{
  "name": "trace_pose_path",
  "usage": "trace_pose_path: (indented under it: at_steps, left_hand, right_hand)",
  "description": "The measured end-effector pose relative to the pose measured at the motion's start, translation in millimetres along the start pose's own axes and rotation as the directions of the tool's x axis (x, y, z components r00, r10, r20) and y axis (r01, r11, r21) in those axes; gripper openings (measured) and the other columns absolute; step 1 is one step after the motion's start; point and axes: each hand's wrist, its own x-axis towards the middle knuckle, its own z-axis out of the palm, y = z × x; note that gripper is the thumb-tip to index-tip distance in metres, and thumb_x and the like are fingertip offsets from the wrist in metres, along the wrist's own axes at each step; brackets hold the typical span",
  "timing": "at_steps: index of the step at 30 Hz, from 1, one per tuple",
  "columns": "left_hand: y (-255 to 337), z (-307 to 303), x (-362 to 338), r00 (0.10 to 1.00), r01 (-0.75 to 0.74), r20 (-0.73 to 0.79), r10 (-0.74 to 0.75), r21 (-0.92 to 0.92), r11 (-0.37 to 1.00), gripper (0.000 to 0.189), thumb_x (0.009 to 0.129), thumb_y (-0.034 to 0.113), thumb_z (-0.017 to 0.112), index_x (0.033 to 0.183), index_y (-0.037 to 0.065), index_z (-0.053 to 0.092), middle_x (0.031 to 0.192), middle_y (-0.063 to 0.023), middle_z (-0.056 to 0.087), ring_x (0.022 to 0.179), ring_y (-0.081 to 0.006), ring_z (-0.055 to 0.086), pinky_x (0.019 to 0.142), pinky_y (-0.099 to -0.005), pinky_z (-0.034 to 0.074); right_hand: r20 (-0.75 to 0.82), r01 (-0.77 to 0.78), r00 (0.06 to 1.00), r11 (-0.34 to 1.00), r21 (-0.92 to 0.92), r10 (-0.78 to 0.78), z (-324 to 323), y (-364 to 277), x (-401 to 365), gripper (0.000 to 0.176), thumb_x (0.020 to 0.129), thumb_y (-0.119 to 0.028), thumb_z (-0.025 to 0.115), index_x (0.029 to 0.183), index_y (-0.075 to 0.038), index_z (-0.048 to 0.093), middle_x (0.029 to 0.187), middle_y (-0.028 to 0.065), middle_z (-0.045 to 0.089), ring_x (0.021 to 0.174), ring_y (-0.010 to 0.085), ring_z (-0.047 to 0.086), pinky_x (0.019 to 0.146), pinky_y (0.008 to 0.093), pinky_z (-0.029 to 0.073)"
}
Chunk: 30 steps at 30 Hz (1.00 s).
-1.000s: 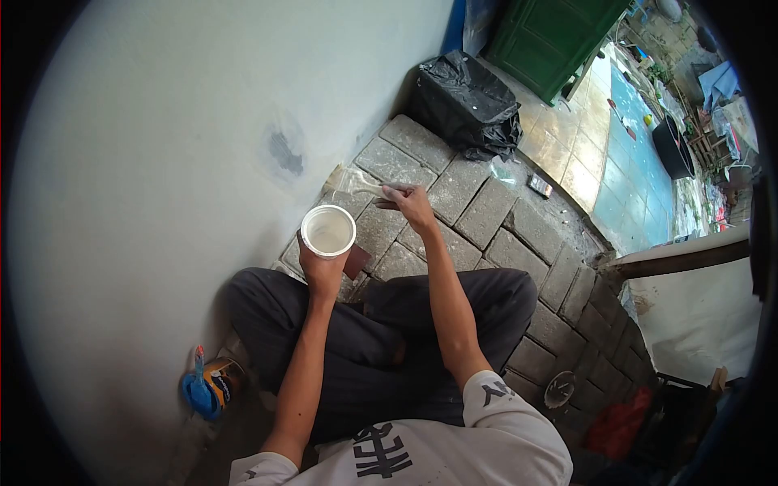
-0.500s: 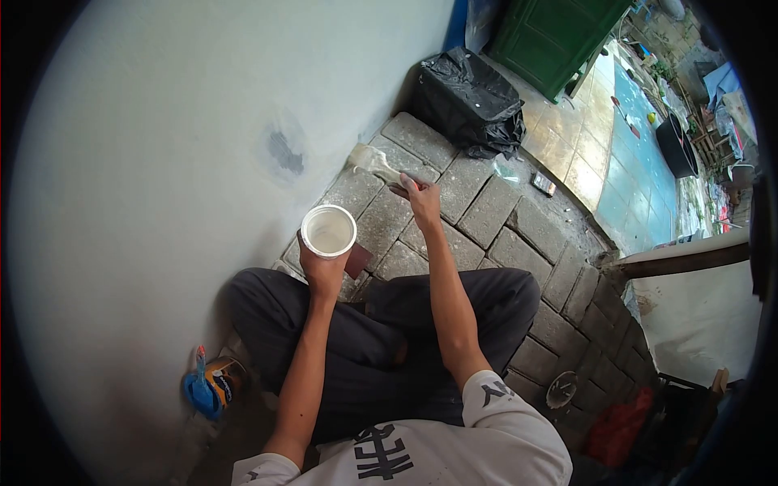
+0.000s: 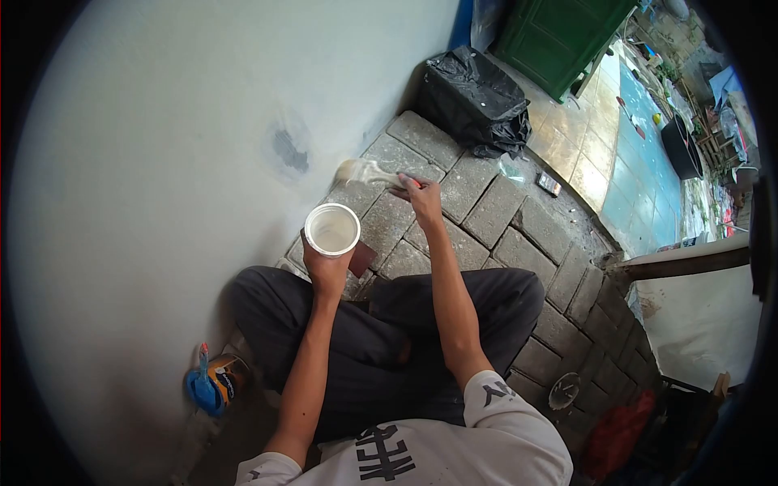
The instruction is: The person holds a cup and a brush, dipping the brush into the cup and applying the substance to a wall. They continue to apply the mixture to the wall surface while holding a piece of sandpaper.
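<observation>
My left hand [image 3: 326,271] is wrapped round a white plastic tub [image 3: 333,230], held upright with its mouth toward me and pale material inside. In my right hand [image 3: 420,199] is a paintbrush [image 3: 374,173], gripped by its handle. Its whitish bristles point left, close to the foot of the white wall [image 3: 186,162]. On that wall, left of the bristles, shows a rough grey patch [image 3: 290,151]. A dark red-brown flat piece [image 3: 362,259] lies on the paving beside my left hand.
Grey paving blocks [image 3: 519,235] cover the ground. A black plastic-wrapped bundle [image 3: 474,97] stands against the wall, near a green cabinet [image 3: 559,40]. Left of my knee sits a can [image 3: 227,377] with a blue-covered brush [image 3: 204,381]. A small box [image 3: 549,185] lies right.
The brush has swung left and slightly down, its bristles now nearer the wall. My left hand still holds the tub; the view has shifted slightly.
</observation>
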Motion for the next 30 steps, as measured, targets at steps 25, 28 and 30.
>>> trace_pose_path:
  at_steps: [25, 28, 30]
  left_hand:
    - [-1.8, 2.4, 1.1, 1.000, -0.003, 0.019, 0.003, 0.014, 1.000, 0.053, 0.076, 0.004, 0.086, 0.122, 0.000, 0.059, 0.112, -0.0119, 0.069, 0.102, -0.0241, 0.068, 0.092, -0.0363, 0.053]
    - [0.1, 1.3, 0.9, 1.000, 0.002, 0.030, -0.002, 0.004, 1.000, 0.059, 0.072, 0.003, 0.088, 0.123, 0.000, 0.058, 0.115, -0.0143, 0.067, 0.105, -0.0298, 0.067, 0.092, -0.0389, 0.053]
    - [0.4, 0.7, 1.0, 1.000, -0.002, 0.027, 0.002, 0.005, 1.000, 0.060, 0.072, 0.002, 0.088, 0.123, 0.000, 0.057, 0.115, -0.0143, 0.066, 0.106, -0.0296, 0.067, 0.092, -0.0389, 0.053]
  right_hand:
    - [0.183, 0.031, 0.983, 0.999, -0.040, -0.023, 3.2, -11.3, -7.2, 0.034, 0.099, -0.009, 0.065, 0.118, 0.019, 0.063, 0.105, 0.0242, 0.071, 0.088, 0.0290, 0.075, 0.083, 0.0344, 0.064]
    - [0.286, 0.021, 0.956, 0.958, -0.287, 0.065, 6.2, -13.8, -12.3, 0.032, 0.098, -0.009, 0.066, 0.116, 0.017, 0.065, 0.104, 0.0214, 0.072, 0.087, 0.0283, 0.075, 0.081, 0.0341, 0.064]
    - [0.324, -0.011, 0.943, 0.980, -0.197, 0.076, 8.1, -8.2, -11.5, 0.033, 0.098, -0.010, 0.066, 0.116, 0.018, 0.065, 0.102, 0.0216, 0.072, 0.087, 0.0288, 0.075, 0.081, 0.0353, 0.064]
